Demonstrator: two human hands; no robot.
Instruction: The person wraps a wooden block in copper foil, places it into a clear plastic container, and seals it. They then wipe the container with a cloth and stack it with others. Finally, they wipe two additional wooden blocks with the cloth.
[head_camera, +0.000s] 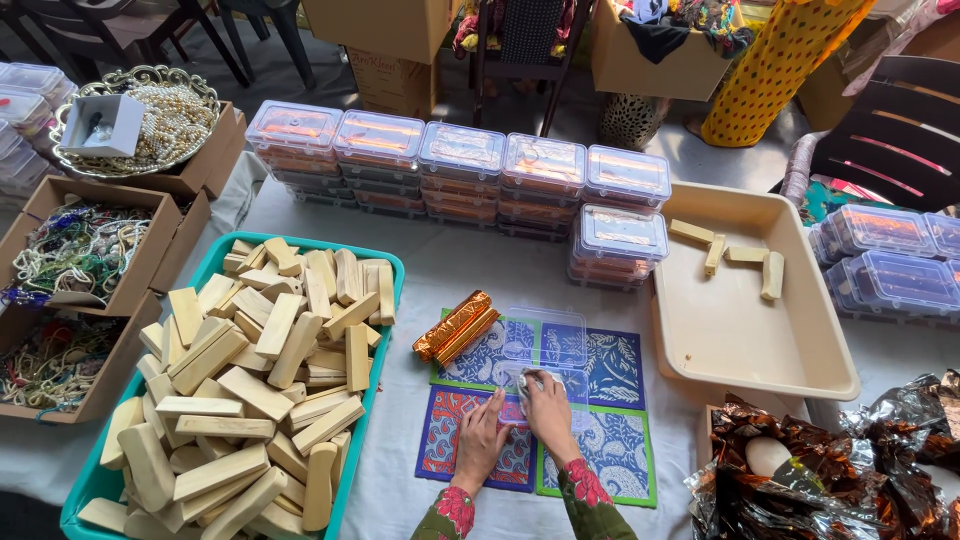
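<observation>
My left hand (482, 440) and my right hand (548, 412) press together on a small clear plastic box (545, 350) that lies on patterned blue, red and green square mats (615, 372). The fingers of both hands are on the box's near edge. Two orange foil-wrapped bars (456, 325) lie just left of the box, on the mats. Both sleeves are floral, red and green.
A teal tray (388, 262) heaped with pale wooden blocks sits at left. A beige tray (745, 340) with a few blocks is at right. Stacked clear lidded boxes (460, 170) line the back. Cardboard boxes of beads (80, 255) lie far left, crumpled foil (830, 470) at lower right.
</observation>
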